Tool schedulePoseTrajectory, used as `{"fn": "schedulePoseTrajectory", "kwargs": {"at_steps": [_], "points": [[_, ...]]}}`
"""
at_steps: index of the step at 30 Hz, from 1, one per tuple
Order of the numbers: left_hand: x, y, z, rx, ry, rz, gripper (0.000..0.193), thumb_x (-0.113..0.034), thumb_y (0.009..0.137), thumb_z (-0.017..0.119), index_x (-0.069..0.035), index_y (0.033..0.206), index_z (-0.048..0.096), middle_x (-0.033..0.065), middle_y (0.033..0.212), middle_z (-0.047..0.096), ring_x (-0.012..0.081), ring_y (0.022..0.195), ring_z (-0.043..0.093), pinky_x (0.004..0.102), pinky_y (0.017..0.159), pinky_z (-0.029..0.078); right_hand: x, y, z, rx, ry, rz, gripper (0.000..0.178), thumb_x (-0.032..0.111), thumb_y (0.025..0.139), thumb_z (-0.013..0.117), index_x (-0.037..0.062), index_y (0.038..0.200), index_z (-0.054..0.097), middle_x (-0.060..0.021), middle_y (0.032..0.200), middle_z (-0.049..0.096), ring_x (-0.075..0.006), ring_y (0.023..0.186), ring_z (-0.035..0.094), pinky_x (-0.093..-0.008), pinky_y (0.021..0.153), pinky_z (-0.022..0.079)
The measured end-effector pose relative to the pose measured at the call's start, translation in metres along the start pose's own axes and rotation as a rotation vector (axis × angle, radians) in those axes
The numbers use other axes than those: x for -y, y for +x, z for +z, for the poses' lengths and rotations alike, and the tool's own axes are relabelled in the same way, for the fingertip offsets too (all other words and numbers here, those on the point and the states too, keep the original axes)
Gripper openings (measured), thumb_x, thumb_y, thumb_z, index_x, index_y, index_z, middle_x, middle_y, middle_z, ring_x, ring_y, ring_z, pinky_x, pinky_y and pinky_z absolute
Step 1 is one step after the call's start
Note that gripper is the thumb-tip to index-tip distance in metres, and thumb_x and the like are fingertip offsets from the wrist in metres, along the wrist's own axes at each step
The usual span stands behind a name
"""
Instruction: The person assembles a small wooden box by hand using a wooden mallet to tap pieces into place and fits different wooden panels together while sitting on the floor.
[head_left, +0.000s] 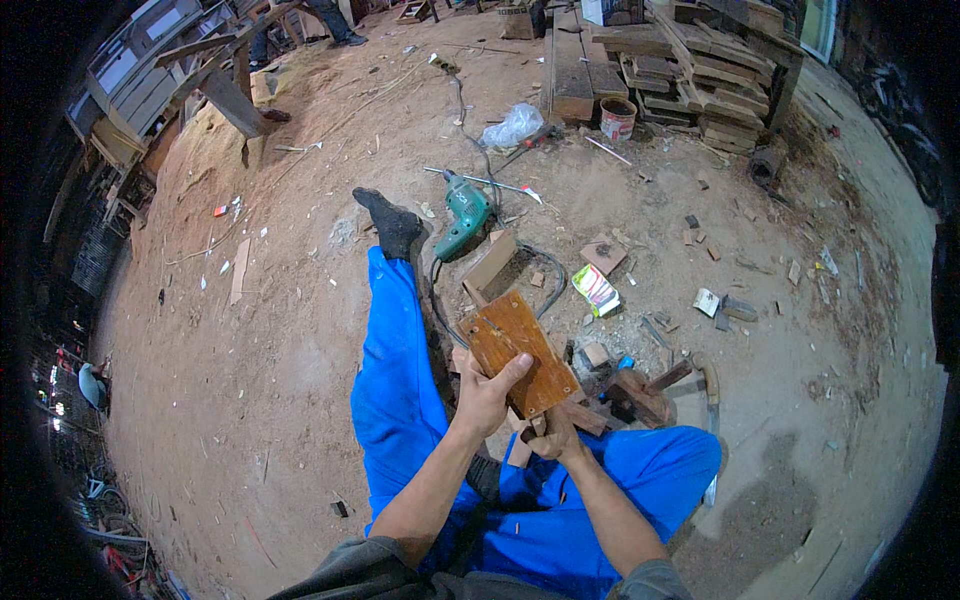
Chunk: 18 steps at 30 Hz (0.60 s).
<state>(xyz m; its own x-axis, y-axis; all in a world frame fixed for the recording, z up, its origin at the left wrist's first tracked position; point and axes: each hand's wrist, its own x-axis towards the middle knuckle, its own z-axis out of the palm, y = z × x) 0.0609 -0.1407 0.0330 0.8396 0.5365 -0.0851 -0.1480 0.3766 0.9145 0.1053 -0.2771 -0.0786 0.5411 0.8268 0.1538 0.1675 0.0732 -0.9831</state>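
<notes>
Over my lap I hold a brown, varnished wooden board (522, 350), roughly rectangular, with small holes or screw heads near its corners. My left hand (484, 396) grips its left edge, thumb lying on the top face and fingers hidden underneath. At the near end my right hand (556, 440) is closed against the board's lower edge, its fingers partly hidden by the board. Just beyond the board, a paler wood block (490, 268) lies on the ground. A green corded drill (466, 212) rests further off, beside my outstretched foot.
To the right lie a hammer (711, 385), a dark wooden block (640, 397) and a colourful packet (597, 290). Stacked planks (700, 70), a bucket (618, 118) and a clear plastic bag (512, 126) are further away. Wood scraps litter the dirt floor. The drill's cable loops near the board.
</notes>
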Motion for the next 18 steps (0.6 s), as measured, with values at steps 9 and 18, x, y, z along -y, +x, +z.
{"fn": "schedulePoseTrajectory", "kwargs": {"at_steps": [9,18], "points": [[-0.017,-0.011,0.012,-0.017,0.156,0.123,0.036,-0.008,0.089,0.077,0.000,0.120,0.060,0.0093,0.111,0.072,0.0185,0.099,0.070,0.0360,0.090,0.056,-0.007,-0.006,-0.011,0.227,-0.104,0.126,0.064,0.032,0.075,0.067,0.0055,0.133,0.058,-0.0214,0.132,0.061,-0.0418,0.127,0.053,-0.0489,0.108,0.041],[-0.023,-0.023,0.015,0.018,0.300,0.191,0.035,-0.009,0.089,0.077,0.002,0.119,0.062,0.0096,0.109,0.073,0.0171,0.099,0.070,0.0337,0.089,0.055,-0.007,-0.006,-0.001,0.090,-0.128,-0.025,0.068,0.032,0.076,0.068,0.0088,0.139,0.055,-0.0159,0.141,0.056,-0.0365,0.135,0.047,-0.0463,0.114,0.036]]}}
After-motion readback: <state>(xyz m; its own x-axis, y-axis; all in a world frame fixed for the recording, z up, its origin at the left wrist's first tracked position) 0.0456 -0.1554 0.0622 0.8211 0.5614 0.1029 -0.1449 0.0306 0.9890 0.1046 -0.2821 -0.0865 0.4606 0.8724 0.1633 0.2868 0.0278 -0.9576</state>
